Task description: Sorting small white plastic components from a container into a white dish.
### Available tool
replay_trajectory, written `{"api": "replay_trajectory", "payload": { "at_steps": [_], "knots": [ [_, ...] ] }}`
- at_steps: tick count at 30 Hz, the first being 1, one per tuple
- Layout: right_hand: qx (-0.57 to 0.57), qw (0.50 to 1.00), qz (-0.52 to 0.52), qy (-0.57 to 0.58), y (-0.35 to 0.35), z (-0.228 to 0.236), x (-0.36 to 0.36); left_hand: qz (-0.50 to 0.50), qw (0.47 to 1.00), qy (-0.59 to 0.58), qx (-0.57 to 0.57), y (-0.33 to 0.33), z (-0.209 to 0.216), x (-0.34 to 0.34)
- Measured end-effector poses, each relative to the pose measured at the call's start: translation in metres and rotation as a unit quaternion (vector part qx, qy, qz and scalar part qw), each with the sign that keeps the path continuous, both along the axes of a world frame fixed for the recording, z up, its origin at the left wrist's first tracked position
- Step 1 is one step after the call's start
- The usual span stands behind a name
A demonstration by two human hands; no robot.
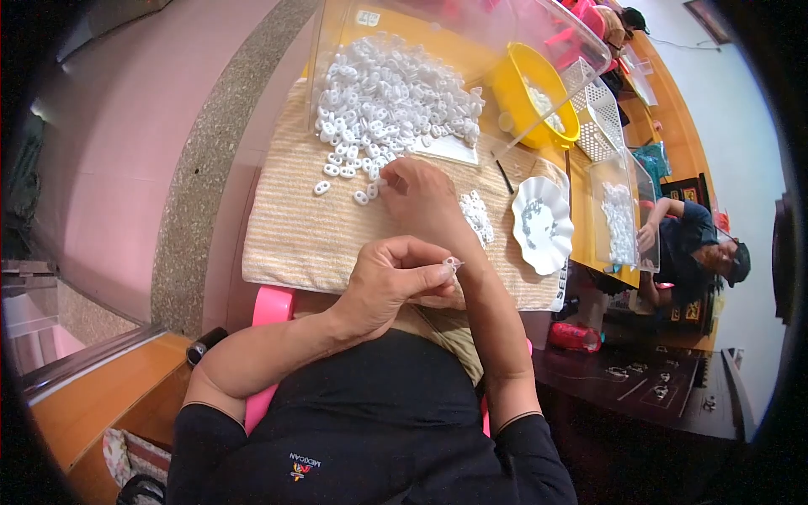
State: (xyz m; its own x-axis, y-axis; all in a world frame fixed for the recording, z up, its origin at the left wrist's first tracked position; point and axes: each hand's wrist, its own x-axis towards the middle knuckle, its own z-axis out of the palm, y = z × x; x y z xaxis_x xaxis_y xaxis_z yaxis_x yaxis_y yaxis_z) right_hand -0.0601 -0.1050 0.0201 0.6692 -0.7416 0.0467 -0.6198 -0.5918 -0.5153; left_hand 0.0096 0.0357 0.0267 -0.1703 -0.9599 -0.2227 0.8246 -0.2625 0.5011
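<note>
My left hand (391,282) is held over the towel's near edge, thumb and forefinger pinched on a small transparent plastic piece (454,263). Beyond it, my right hand (421,192) reaches forward and left, its forearm passing just right of the left hand. Its fingers curl down at the near edge of a heap of white oval two-hole plastic pieces (396,88); the fingertips are partly hidden, and what they pinch cannot be made out. Several loose white pieces (361,198) lie beside those fingers. Right of my right wrist is a small pile of tiny white parts (476,217).
A striped beige towel (303,236) covers my work place. The heap spills from a transparent bin (313,50). To the right are a white scalloped dish (528,252) with small parts, a dark thin stick (503,172) and a yellow basin (515,93). Another person (686,244) sits farther right.
</note>
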Motion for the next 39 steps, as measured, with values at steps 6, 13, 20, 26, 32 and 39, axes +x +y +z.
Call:
{"api": "replay_trajectory", "payload": {
  "at_steps": [6,13,20,26,32,39],
  "knots": [
    [-0.088,0.994,0.057,0.044,0.001,0.012,-0.018,0.009,1.0,-0.001,-0.003,0.001,-0.001,0.002],
    [-0.083,0.99,0.078,0.083,-0.001,0.011,-0.022,0.004,1.0,-0.003,0.006,-0.001,-0.002,0.0],
    [-0.062,0.991,0.071,0.099,-0.004,0.009,-0.024,0.006,1.0,-0.017,0.012,-0.002,-0.001,0.001],
    [-0.099,0.987,0.079,0.098,-0.007,0.019,-0.033,0.016,1.0,-0.019,0.006,-0.002,-0.006,0.001],
    [-0.11,0.973,0.126,0.158,-0.017,0.024,-0.033,0.013,1.0,-0.018,0.009,-0.003,-0.004,0.0],
    [-0.076,0.983,0.098,0.134,-0.024,0.014,-0.024,0.015,1.0,-0.013,0.003,-0.003,-0.003,0.002]
  ]
}}
